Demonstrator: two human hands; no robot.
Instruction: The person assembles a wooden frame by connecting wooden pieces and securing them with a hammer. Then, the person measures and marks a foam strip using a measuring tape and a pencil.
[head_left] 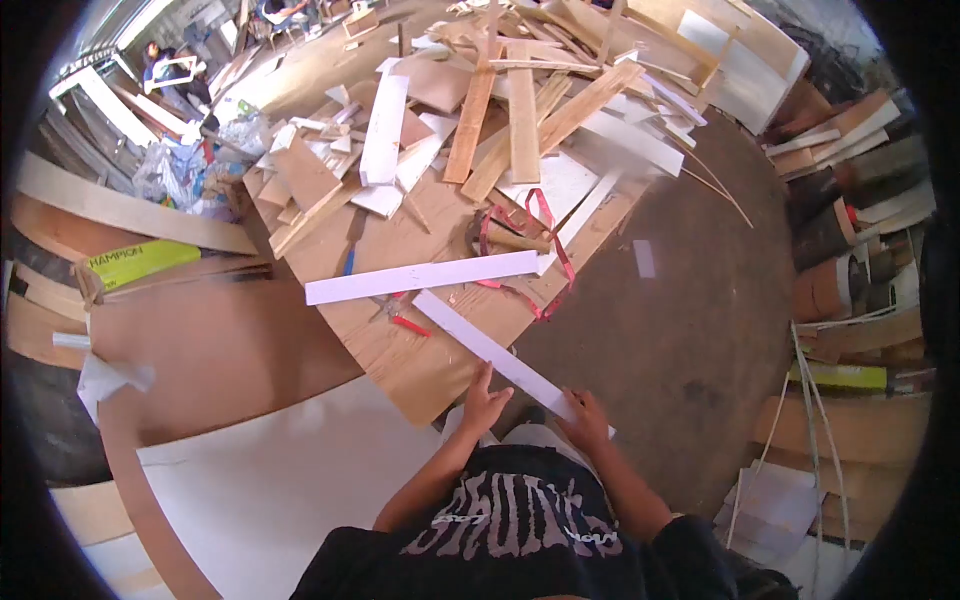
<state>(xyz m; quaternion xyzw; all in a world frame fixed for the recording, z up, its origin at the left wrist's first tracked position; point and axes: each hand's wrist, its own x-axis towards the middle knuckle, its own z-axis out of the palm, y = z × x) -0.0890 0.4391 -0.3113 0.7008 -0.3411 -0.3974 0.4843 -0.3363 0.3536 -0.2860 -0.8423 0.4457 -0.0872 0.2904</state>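
Note:
A narrow white wooden strip (520,372) slants from the workbench edge down toward my body. My right hand (586,420) is closed around its lower end. My left hand (486,400) is beside the strip's middle, thumb and fingers apart, with the fingertips at its near edge; whether they press on it I cannot tell. A second white strip (425,277) lies crosswise on the workbench (410,375), just beyond the first strip's upper end. Close to that end is a red-handled tool (408,326), partly covered by the crosswise strip.
Wood offcuts (500,120) are heaped over the bench's far half. A blue-handled tool (350,255) and a tangled red strap (568,265) lie nearer. A large white panel (290,480) leans at lower left. Boards (850,230) are stacked at right. Another person (165,70) is far left.

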